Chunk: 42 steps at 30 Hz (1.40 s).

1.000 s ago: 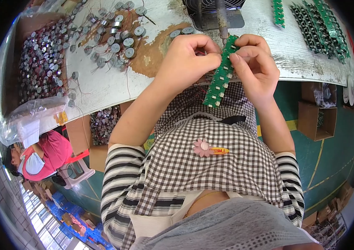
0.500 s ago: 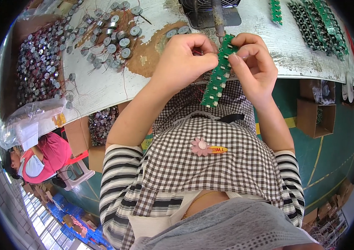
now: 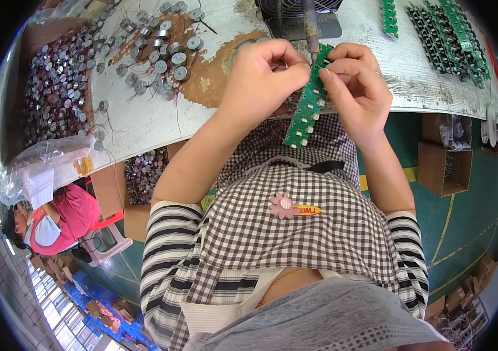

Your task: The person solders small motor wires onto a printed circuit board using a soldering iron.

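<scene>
A green circuit board strip (image 3: 304,117) with a row of small white connectors slants over the table's near edge, its far end close under the tip of a soldering iron (image 3: 310,26). My right hand (image 3: 359,88) grips the strip's far part by its right edge between thumb and fingers. At the strip's left side, my left hand (image 3: 266,79) is closed in a pinch, fingertips close to the board. Whatever sits inside that pinch is hidden by the fingers. Thin red wires show faintly below the left hand, beside the strip.
Small round metal motors (image 3: 161,55) with red wires lie scattered on the worn white table (image 3: 134,120). A box of motors (image 3: 55,88) stands at the left. Stacked green boards (image 3: 448,41) lie far right, and a fan (image 3: 298,7) is behind the iron. Someone in pink (image 3: 76,213) sits at left.
Both hands stay at the strip beneath the iron. The left hand has shifted slightly, its pinch a little farther away and to the right. The strip's near end has risen slightly.
</scene>
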{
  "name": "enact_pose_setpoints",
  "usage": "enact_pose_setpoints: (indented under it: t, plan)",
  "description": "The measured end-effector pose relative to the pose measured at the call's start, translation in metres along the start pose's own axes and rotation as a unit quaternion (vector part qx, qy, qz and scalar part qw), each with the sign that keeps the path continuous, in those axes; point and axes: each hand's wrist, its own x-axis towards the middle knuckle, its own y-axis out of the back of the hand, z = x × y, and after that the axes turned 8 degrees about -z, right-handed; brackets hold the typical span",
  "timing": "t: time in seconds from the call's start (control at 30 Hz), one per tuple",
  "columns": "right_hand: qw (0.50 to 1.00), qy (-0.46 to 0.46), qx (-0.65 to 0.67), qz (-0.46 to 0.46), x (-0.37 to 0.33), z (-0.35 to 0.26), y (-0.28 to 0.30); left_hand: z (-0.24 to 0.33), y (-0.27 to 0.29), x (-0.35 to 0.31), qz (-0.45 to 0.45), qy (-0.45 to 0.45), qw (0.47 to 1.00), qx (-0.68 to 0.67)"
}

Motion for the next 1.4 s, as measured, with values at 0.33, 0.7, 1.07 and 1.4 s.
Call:
enact_pose_setpoints:
  t: [0.33, 0.7, 1.07, 1.4]
  plan:
    - [0.992, -0.089, 0.087, -0.006, -0.008, -0.008, -0.006, -0.002, 0.003, -0.008, 0.026, -0.033, 0.996, 0.082]
    - [0.997, -0.075, -0.008, 0.016, -0.014, 0.000, -0.002, 0.061, 0.160, 0.019, 0.350, -0.095, 0.830, 0.424]
    - [0.992, -0.110, 0.046, 0.040, -0.014, 0.008, 0.004, 0.041, 0.211, 0.131, 0.319, 0.074, 0.564, 0.758]
    - [0.983, -0.083, 0.162, -0.004, -0.016, 0.003, 0.007, 0.056, 0.210, 0.062, 0.221, -0.026, 0.947, 0.230]
